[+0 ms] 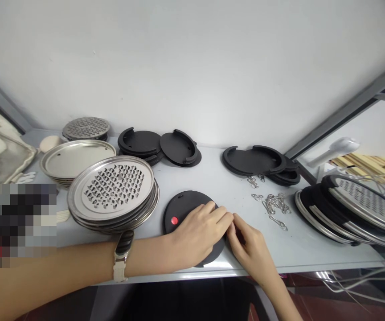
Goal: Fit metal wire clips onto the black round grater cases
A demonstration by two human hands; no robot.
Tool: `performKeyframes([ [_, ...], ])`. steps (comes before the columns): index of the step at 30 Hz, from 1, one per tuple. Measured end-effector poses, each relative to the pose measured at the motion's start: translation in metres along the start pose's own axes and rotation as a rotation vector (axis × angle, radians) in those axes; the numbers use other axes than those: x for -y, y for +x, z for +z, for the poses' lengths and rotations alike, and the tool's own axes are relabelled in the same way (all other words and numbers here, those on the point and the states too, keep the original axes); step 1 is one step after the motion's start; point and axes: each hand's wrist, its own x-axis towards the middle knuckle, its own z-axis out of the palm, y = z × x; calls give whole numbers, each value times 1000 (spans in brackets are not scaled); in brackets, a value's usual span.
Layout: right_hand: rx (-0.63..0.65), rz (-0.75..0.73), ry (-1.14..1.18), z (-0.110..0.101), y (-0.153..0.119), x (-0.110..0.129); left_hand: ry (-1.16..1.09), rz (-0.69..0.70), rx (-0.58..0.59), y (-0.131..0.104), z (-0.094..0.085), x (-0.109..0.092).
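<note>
A round black disc (187, 203) with a red dot near its left side lies flat at the front middle of the table. My left hand (206, 227) rests over its right part, fingers bent and close together near the rim. Beside that rim, my right hand (247, 243) has its thumb and fingers pinched together, touching my left fingertips. Whatever is between those fingertips is hidden. To the right lies a loose group of small metal clips (274, 203).
Round metal graters (112, 189) are stacked at the left beside plain metal plates (79, 158). Black round holders (142, 142) sit along the wall, with more holders (252, 160) at the back right. A pile of black and metal graters (369, 200) stands far right.
</note>
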Motion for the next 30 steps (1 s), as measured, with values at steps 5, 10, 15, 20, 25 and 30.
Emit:
performKeyframes([
  [5,2,4,1,1,0,-1,-17,3,-20,0,0,1],
  [10,-9,-16,-11,1,0,-2,-61,10,-44,-1,0,1],
  [15,-38,-96,-50,0,-2,-1,-121,-31,-25,-4,-3,0],
  [20,-80,-115,-70,0,-2,0,-134,-21,-23,-5,-4,-1],
  [25,-106,-114,-63,0,-2,1,-131,-5,-36,-5,-5,-1],
  [30,-105,-99,-41,0,-1,1,-150,-20,-47,-5,-4,0],
])
